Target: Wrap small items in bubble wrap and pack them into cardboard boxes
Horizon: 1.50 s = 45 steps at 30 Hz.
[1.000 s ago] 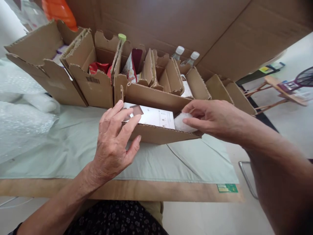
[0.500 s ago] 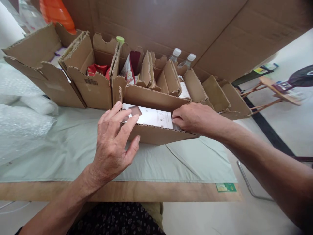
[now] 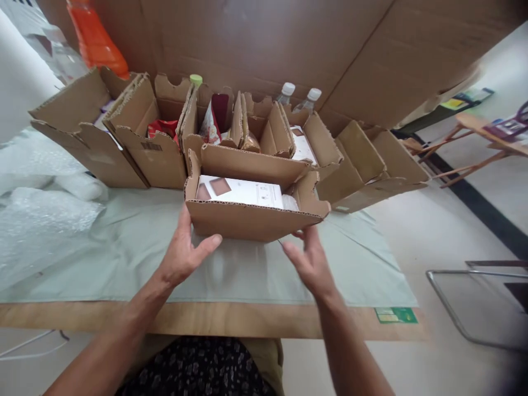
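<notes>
A narrow open-topped cardboard bin stands in front of me on the pale green cloth. Inside it lie a white printed carton with brown squares on it and, at its right end, a clear plastic-looking item. My left hand is at the bin's lower left end, thumb stretched away, some fingers hidden beside the cardboard. Near the lower right corner is my right hand, a little blurred, thumb and fingers apart, fingertips partly behind the corner. Neither hand is closed round the bin.
Behind stands a row of cardboard bins holding red packets and cartons. Bubble wrap lies to the left. Bottles with white caps and an orange bottle stand behind. A green card lies on the table's wooden edge.
My right hand has come out of the bin to its lower right corner. My left hand has dropped from the carton to the bin's left end. The view has shifted slightly.
</notes>
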Each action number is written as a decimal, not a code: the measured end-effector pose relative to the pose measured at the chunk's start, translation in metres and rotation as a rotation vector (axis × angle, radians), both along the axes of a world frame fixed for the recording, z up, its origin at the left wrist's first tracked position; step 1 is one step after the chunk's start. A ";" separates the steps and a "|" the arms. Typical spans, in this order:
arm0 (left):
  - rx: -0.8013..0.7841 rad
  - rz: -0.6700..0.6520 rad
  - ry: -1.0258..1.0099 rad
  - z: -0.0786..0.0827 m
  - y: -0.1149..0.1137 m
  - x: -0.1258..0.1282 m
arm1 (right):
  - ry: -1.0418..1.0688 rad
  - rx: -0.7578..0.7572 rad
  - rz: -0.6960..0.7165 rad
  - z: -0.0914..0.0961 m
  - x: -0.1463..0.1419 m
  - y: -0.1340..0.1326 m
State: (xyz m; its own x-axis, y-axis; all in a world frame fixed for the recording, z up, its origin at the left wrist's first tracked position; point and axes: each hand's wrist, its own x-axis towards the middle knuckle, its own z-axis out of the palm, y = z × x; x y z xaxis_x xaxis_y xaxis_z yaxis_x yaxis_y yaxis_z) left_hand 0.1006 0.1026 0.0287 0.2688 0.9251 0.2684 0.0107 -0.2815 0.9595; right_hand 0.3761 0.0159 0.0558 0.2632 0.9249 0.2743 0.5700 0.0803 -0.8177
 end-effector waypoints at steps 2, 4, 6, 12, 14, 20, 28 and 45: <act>-0.039 -0.061 -0.059 -0.001 -0.004 0.008 | 0.109 0.036 0.011 -0.017 -0.020 0.000; -0.059 -0.080 -0.098 -0.002 -0.019 0.010 | 0.169 0.073 -0.008 -0.021 -0.033 -0.015; -0.089 -0.104 -0.107 -0.004 -0.045 0.003 | 0.181 0.088 -0.048 -0.017 -0.043 -0.041; -0.097 0.030 -0.195 0.019 -0.078 -0.048 | 0.205 0.074 0.038 0.019 -0.086 -0.069; -0.007 0.081 -0.249 0.045 -0.056 -0.050 | 0.221 0.129 0.139 0.042 -0.091 -0.045; 0.151 -0.060 -0.285 0.086 -0.039 0.008 | 0.215 0.460 -0.077 0.074 -0.067 -0.041; -0.033 -0.011 -0.237 0.042 -0.082 -0.031 | 0.279 0.213 -0.101 0.032 -0.107 -0.071; -0.078 -0.380 -0.134 0.011 -0.061 0.090 | 0.128 0.383 -0.563 -0.038 -0.051 -0.137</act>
State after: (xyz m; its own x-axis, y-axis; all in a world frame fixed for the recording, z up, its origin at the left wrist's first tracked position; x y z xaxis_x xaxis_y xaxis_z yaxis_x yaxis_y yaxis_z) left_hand 0.1902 0.0416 0.0394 0.5632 0.7854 0.2570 -0.2064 -0.1674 0.9640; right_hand 0.3251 -0.1213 0.0178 0.7269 0.4825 0.4887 0.5103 0.0967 -0.8545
